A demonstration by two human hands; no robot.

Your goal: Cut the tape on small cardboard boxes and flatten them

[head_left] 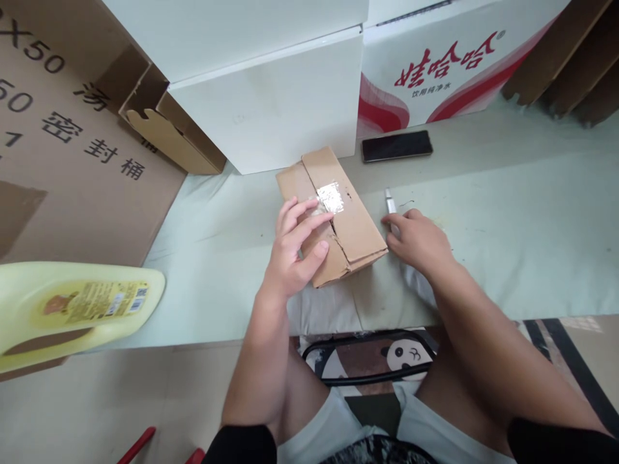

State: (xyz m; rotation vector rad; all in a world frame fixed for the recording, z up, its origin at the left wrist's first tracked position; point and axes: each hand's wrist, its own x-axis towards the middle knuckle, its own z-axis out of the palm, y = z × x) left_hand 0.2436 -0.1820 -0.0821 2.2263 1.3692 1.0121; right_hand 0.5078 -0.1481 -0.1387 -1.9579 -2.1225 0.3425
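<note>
A small brown cardboard box (355,216) lies at an angle on the cloth-covered table, a shiny strip of clear tape (331,197) across its top seam. My left hand (297,248) rests on the box's left side, fingers spread, fingertips beside the tape. To the right of the box, my right hand (420,240) is low over the cloth, its fingers closed around a slim white-and-silver tool that looks like a utility knife (389,201). The tool's narrow end points away from me; its lower part is hidden by my fingers.
A black phone (396,147) lies behind the box. White cartons (271,103) and a red-and-white carton (435,71) line the back. Large brown cartons (87,167) and a yellow bottle (111,303) are at left. The table's front edge (193,341) runs before my knees.
</note>
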